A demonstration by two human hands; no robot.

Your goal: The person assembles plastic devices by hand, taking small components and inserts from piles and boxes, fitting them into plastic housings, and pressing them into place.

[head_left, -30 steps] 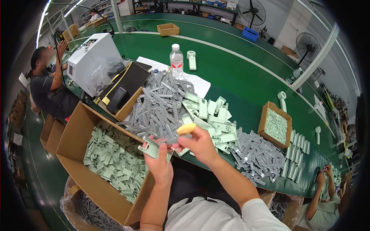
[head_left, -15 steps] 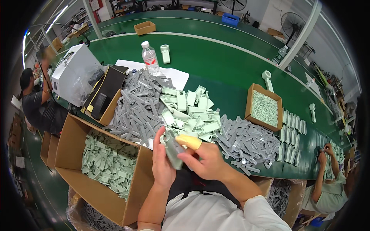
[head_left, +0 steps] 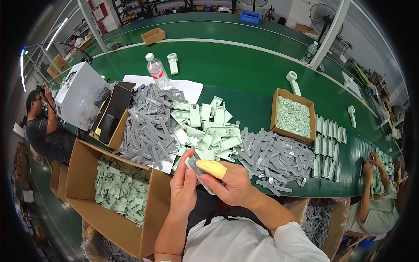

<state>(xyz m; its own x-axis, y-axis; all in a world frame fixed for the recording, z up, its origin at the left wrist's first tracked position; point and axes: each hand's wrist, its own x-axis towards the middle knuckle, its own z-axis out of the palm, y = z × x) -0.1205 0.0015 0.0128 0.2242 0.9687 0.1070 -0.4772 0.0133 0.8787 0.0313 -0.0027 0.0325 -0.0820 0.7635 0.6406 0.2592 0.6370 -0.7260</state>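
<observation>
Both hands are closed on a slim plastic part, a grey strip on a pale green housing, close to my body at the table's near edge. My left hand grips it from the left, thumb along its side. A yellow cover sits on one finger of my right hand, which presses on the part's top and right side. My fingers hide much of the part. Just beyond lies a heap of pale green housings, between a left pile of grey strips and a right pile of grey strips.
A large carton of green housings stands at my left. A small box of tiny pale pieces sits right, beside rows of finished-looking parts. A water bottle and a grey machine stand behind. Co-workers sit left and right.
The part has turned in my hands, and now shows narrower. My left fingers have closed further around it. The whole view has shifted slightly.
</observation>
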